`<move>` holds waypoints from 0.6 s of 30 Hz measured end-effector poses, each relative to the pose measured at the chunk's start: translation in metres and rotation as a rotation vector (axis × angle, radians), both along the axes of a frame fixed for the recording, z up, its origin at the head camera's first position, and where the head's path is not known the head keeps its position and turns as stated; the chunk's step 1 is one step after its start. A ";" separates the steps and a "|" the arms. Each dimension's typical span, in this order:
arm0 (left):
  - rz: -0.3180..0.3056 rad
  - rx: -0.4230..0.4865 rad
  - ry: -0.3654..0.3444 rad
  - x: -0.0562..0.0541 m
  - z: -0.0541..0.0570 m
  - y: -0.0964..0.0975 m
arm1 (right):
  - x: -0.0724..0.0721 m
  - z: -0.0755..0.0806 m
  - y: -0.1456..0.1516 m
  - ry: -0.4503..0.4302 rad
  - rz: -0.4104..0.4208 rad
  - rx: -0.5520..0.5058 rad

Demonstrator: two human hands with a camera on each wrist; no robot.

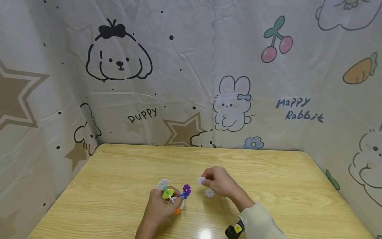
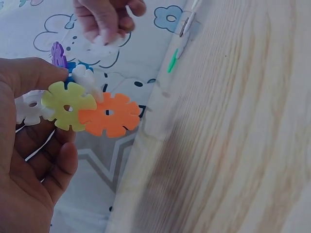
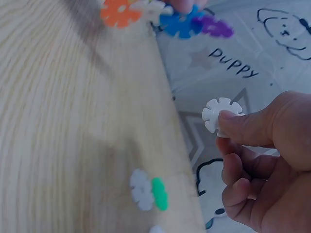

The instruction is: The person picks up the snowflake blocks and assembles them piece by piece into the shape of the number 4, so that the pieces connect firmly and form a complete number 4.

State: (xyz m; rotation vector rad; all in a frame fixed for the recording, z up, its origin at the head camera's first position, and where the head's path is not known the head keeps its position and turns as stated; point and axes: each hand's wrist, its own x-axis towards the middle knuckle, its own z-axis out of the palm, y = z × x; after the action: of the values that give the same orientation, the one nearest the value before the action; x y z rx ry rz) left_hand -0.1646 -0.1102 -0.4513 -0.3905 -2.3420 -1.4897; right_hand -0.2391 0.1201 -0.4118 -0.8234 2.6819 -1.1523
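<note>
My left hand [image 1: 161,205] grips a cluster of notched plastic snowflake discs joined edge to edge. In the left wrist view its yellow-green disc [image 2: 68,106] and orange disc [image 2: 110,114] face the camera, with white ones beside them. A blue disc [image 3: 182,23] and a purple disc [image 3: 217,27] stick out at the cluster's other end. Thumb and forefinger of my right hand [image 1: 222,182] pinch a single white snowflake disc [image 3: 221,116] by its edge. It is held apart from the cluster, to its right. Fingers hide part of the joined pieces.
Below my right hand, a loose white disc [image 1: 209,192] lies on the wooden table [image 1: 119,172]. The right wrist view has a green disc [image 3: 159,193] close against a white one. A black device [image 1: 234,230] with a yellow mark is by the right sleeve. Printed cloth [image 1: 185,83] hangs behind.
</note>
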 end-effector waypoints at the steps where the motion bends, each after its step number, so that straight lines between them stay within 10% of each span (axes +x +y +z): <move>1: -0.003 0.002 0.003 0.000 0.000 0.000 | 0.001 0.002 0.000 0.005 0.007 -0.009; 18: -0.097 0.024 0.094 -0.002 -0.003 0.003 | 0.020 0.032 -0.006 0.067 0.099 -0.061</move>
State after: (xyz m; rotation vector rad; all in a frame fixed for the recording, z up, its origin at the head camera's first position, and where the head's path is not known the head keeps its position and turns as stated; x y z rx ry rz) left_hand -0.1667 -0.1067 -0.4540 -0.5625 -2.2595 -1.5074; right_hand -0.2192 0.1138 -0.3794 -1.0096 2.6357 -1.2091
